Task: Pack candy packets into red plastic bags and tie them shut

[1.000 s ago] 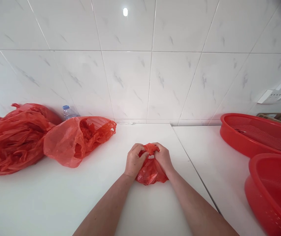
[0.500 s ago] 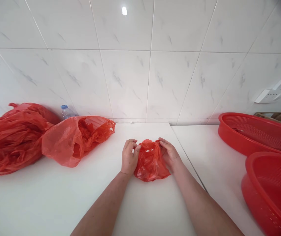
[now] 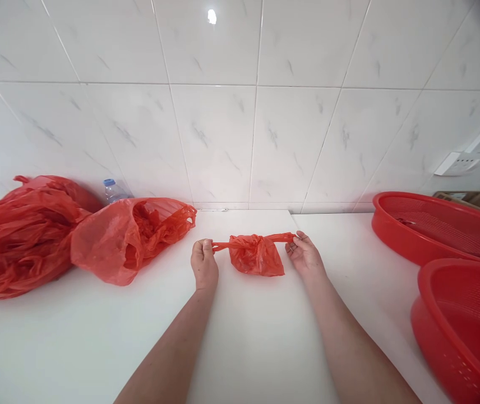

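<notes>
A small red plastic bag (image 3: 257, 257) lies in the middle of the white table (image 3: 257, 348), its two handles stretched out sideways. My left hand (image 3: 204, 264) is closed on the end of the left handle, thumb on top. The right handle's end is pinched between the thumb and fingers of my right hand (image 3: 306, 255), palm partly turned up. Between the hands the bag's top is gathered and twisted, and its body bulges towards me. What is inside the bag cannot be made out.
At the left lie a large heap of red bags (image 3: 25, 241) and a looser red bag (image 3: 133, 238), with a blue-capped bottle (image 3: 114, 191) behind. Two red baskets (image 3: 433, 292) (image 3: 395, 238) stand at the right, near a brown box (image 3: 473, 201). A tiled wall (image 3: 215, 146) runs behind.
My hands have moved apart, drawing the bag's handles out to either side. The bag's top has pulled together and its body has become shorter.
</notes>
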Demonstrator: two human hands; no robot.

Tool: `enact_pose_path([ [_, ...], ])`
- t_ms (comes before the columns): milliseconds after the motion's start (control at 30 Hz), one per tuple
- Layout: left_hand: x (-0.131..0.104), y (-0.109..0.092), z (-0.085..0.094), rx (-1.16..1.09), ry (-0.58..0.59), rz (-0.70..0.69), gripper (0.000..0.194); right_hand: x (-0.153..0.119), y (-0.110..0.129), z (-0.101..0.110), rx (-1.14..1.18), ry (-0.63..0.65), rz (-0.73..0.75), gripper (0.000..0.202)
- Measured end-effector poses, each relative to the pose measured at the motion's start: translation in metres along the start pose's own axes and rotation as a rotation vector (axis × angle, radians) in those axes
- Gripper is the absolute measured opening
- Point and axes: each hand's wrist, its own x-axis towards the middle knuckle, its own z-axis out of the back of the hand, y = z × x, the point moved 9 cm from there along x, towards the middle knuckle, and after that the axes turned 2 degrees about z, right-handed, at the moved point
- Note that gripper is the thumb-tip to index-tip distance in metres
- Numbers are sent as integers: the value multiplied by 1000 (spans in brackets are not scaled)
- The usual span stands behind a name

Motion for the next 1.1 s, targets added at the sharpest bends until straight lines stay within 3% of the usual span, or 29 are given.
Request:
enact_pose_path([
  [200, -3, -2, -9, -36, 112, -23, 31, -2, 1, -1, -30, 15, -8, 25],
  [333, -6, 5, -28, -91, 312, 34, 58, -5, -2, -11, -118, 66, -20, 25],
  [533, -22, -1, -48, -22, 518, 50, 91, -28, -17, -50, -338, 383, -60, 47],
  [700, -34, -9, -57, 77, 605, -61, 109, -44, -34, -67, -468, 574, -105, 56],
  [800, -36, -8, -61, 166, 619, -97, 106, -44, -37, -67, -548, 611, -81, 50],
  [1100, -30, -3, -56, 240, 520, -67, 66, -42, -39, -65, -582, 603, -82, 44],
])
